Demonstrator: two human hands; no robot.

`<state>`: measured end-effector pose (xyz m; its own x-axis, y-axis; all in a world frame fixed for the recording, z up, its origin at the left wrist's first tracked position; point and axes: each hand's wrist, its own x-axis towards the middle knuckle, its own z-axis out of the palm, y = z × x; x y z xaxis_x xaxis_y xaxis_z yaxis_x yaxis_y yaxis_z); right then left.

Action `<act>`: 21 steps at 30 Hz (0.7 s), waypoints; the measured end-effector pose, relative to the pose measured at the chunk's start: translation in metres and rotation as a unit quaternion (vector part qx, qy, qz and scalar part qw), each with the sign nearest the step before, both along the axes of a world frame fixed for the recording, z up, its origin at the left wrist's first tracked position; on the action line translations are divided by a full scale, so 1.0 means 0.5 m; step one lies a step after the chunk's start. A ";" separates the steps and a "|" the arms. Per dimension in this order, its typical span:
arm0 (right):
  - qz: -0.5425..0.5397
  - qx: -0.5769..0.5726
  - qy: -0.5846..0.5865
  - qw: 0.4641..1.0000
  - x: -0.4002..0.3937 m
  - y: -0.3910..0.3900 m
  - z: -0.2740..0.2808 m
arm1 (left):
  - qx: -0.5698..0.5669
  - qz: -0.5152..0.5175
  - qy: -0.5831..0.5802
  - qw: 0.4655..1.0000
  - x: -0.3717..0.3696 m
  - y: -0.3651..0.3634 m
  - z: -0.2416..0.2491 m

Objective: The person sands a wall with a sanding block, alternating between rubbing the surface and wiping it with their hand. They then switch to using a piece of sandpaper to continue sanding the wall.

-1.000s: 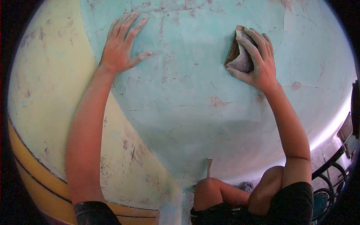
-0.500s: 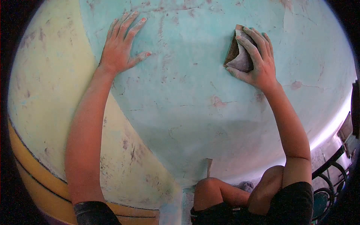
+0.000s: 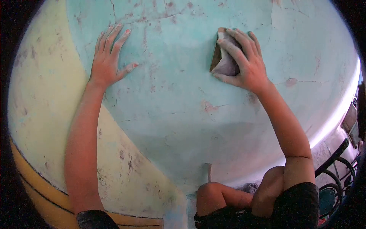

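Note:
My right hand (image 3: 249,65) grips a sanding block (image 3: 216,57) wrapped in a grey, curled sheet that looks like sandpaper. The block lies against the pale turquoise wall (image 3: 171,91), its brown side edge showing at the left. The thumb is on the lower end and the fingers reach over the top, so part of the block is hidden. Further left, my left hand (image 3: 108,57) rests on the wall with its thumb out and palm down, holding nothing. Whitish dust coats the fingers of both hands.
A pale yellow wall section (image 3: 45,87) meets the turquoise at a slanting edge, above an orange band (image 3: 45,191) with dark lines. Cracks and a reddish patch (image 3: 208,106) mark the wall. My bent knee (image 3: 209,192) is below; a dark metal chair (image 3: 335,164) stands at lower right.
The view has shifted, so the wall, both hands and the block appear further left. Against the wall marks, the hands and the block have hardly moved. The grip is unchanged.

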<state>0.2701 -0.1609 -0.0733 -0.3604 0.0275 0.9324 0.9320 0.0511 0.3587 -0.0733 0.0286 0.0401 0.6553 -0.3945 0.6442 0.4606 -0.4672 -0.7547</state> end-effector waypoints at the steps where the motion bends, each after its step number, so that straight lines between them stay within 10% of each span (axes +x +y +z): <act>1: -0.008 -0.017 -0.011 1.000 -0.002 0.001 -0.004 | -0.001 0.001 -0.002 1.000 0.000 0.001 0.000; 10: 0.016 0.039 0.055 0.998 -0.010 0.024 0.044 | -0.011 0.011 0.004 1.000 -0.005 -0.005 -0.001; 15: 0.043 -0.161 -0.218 0.962 -0.048 0.025 -0.014 | 0.006 0.013 -0.003 1.000 -0.002 0.001 0.003; 18: 0.060 0.002 0.028 0.998 -0.020 0.034 0.056 | -0.011 0.007 -0.001 1.000 -0.006 -0.001 0.002; 21: 0.008 -0.008 0.008 1.000 -0.053 0.056 0.030 | -0.021 0.001 -0.006 1.000 -0.004 0.001 -0.007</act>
